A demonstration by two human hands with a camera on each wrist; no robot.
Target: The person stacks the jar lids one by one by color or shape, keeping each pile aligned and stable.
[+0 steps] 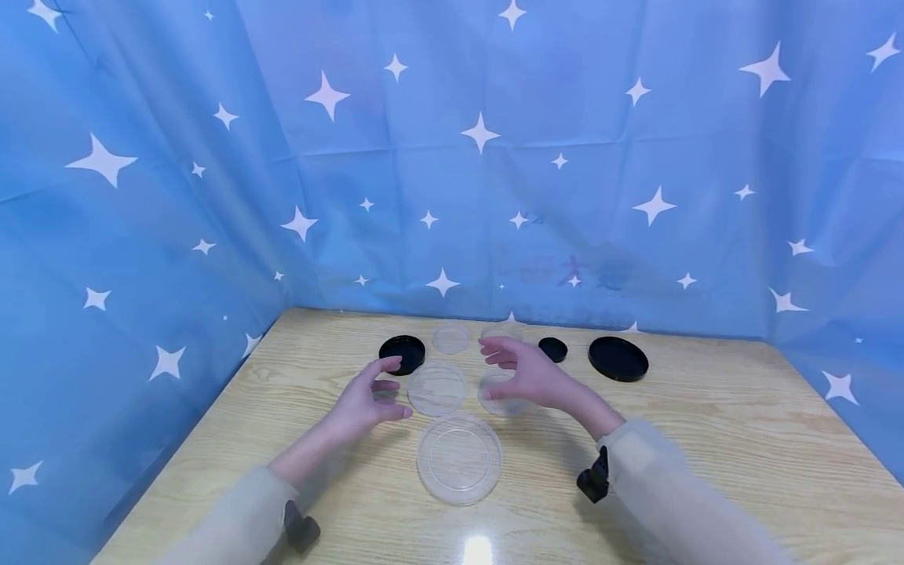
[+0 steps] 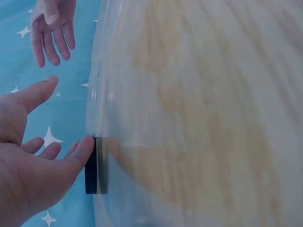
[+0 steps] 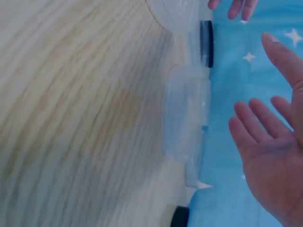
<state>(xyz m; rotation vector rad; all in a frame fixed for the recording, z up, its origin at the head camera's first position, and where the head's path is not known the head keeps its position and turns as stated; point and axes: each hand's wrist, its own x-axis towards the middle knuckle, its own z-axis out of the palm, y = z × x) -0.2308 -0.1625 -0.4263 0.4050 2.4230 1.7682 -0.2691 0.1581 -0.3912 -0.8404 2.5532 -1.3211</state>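
Note:
Both hands are raised over the table with nothing in them, fingers loosely bent and spread. My left hand is nearest a round black dish and a clear round dish, overlapping the black one's edge in the head view. The right hand hangs over another clear dish and partly covers it. Between the forearms, closest to me, lies a larger clear round dish with a ring inside. In the right wrist view, the right palm faces the camera beside clear dishes seen edge-on.
Behind the hands sit two more clear discs, one on the left and one on the right. A small black disc and a large black one lie to the right. A blue star-patterned curtain borders the wooden table.

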